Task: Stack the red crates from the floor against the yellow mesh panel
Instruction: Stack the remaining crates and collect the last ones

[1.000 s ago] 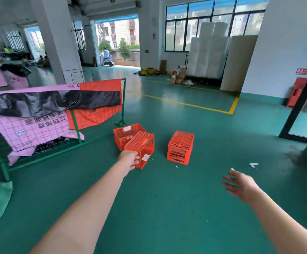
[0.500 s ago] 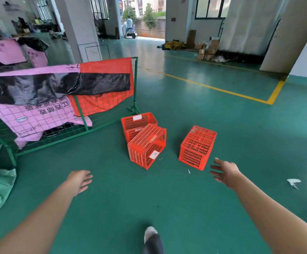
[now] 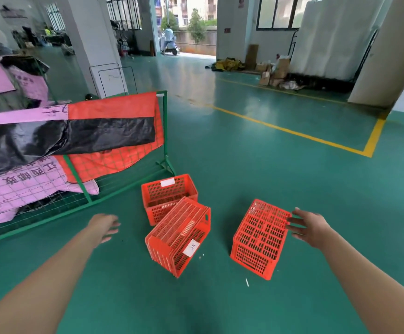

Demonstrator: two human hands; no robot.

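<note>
Head | right hand [image 3: 310, 227] fingers spread beside overturned red slotted plastic crate [image 3: 260, 237] | left hand [image 3: 105, 226] relaxed, empty | grip opposite sides.

Three red crates [image 3: 179, 237] down on the green floor [image 3: 244, 177]
The upright crate [image 3: 169, 194], white label on its rim, stands near the foot of the mesh panel [image 3: 165, 131]; the tipped crate [image 3: 184, 227] lies on its side, leaning on it; the third crate [image 3: 260, 237] sits apart to the right, bottom turned up

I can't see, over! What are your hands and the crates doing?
Left hand open, empty. Right hand open, by upside-down crate. Tipped crate and upright crate on floor, unstacked. Nothing between hand and crate.
</note>
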